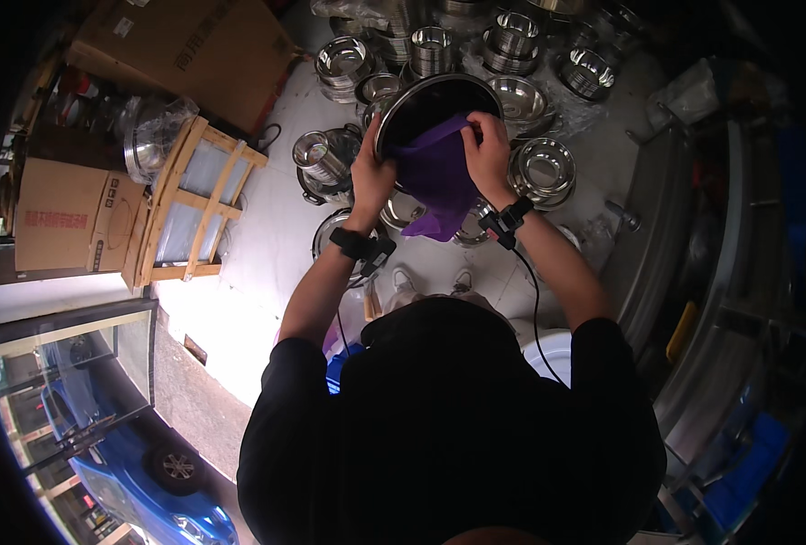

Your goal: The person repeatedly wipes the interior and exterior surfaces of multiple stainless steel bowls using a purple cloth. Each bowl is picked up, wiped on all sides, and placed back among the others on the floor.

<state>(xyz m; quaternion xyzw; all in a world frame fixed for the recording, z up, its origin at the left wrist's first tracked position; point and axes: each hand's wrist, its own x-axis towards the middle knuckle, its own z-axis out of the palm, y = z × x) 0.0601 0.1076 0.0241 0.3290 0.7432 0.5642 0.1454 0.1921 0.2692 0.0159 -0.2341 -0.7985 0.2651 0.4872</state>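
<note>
While your left hand (373, 177) grasps the side of the large round basin (435, 95) at its rim, your right hand (486, 156) has its fingers curled on the upper edge of the purple cloth (435, 182). The basin is raised between and just beyond your two hands, tilted, its dark inside partly in view; the cloth lies across its near part, with a loose corner hanging down between your wrists.

Judging by this hold, you seem to be partway through wiping the basin. The cloth is on it, yet how much of the surface has been done cannot be told, since the cloth covers the near part and the underside is hidden. Finishing that wipe and setting the basin down would appear to be left.

Around your hands stand many other steel pieces: a stack of cups (319, 156) left of your left hand, a shallow steel bowl (546, 168) right of your right hand, and a deeper bowl (344, 59) beyond the left one. Whether any of these has been wiped, you cannot tell from their shine.
</note>
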